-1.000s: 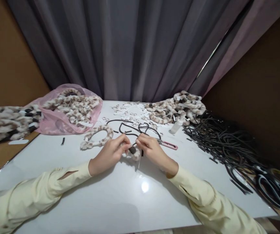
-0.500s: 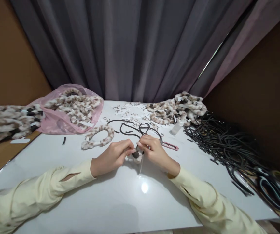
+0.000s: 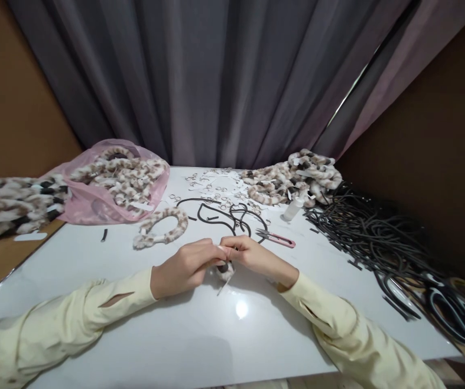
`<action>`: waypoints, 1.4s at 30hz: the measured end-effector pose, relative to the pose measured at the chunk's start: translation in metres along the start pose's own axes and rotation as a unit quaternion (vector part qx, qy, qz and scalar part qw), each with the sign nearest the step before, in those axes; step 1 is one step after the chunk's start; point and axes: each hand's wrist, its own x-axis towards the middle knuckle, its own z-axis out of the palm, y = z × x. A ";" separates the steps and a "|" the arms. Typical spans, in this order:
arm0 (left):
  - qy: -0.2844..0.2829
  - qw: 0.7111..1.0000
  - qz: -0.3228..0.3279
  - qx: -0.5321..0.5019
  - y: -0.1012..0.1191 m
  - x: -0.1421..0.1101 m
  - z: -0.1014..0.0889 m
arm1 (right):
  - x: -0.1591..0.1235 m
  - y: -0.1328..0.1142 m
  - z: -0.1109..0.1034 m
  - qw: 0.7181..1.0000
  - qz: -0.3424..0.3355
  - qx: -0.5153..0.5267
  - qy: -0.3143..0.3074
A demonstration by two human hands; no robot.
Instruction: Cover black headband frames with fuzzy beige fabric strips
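Note:
My left hand [image 3: 187, 263] and my right hand [image 3: 252, 255] meet over the middle of the white table [image 3: 200, 329], fingertips touching. Both are closed on a small spotted furry piece [image 3: 225, 269] with a dark core, held just above the table. A thin pale strip hangs from it toward the table. A finished furry curved band [image 3: 160, 228] lies just beyond my left hand. Pink thread snips [image 3: 278, 239] lie just beyond my right hand.
A pink bag [image 3: 106, 189] of furry bands sits at the back left, more bands [image 3: 9, 202] further left. Another furry pile [image 3: 293, 181], a small white bottle [image 3: 291, 209] and small metal rings lie at the back. Black bands [image 3: 378, 237] are heaped at right.
Both hands have drawn closer together and slightly toward me. The furry piece has sunk lower between the fingers, and its dark end is now mostly covered.

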 end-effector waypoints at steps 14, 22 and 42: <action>0.150 0.712 -0.552 -0.407 -0.014 0.020 0.001 | -0.013 -0.013 0.039 0.827 -0.006 -0.536 0.167; 0.161 0.742 -0.508 -0.405 -0.001 0.032 -0.001 | 0.003 -0.013 0.036 0.942 0.107 -0.232 0.218; 0.074 0.971 -0.223 0.044 0.002 0.029 0.005 | -0.008 -0.018 0.018 0.893 0.065 -0.410 0.175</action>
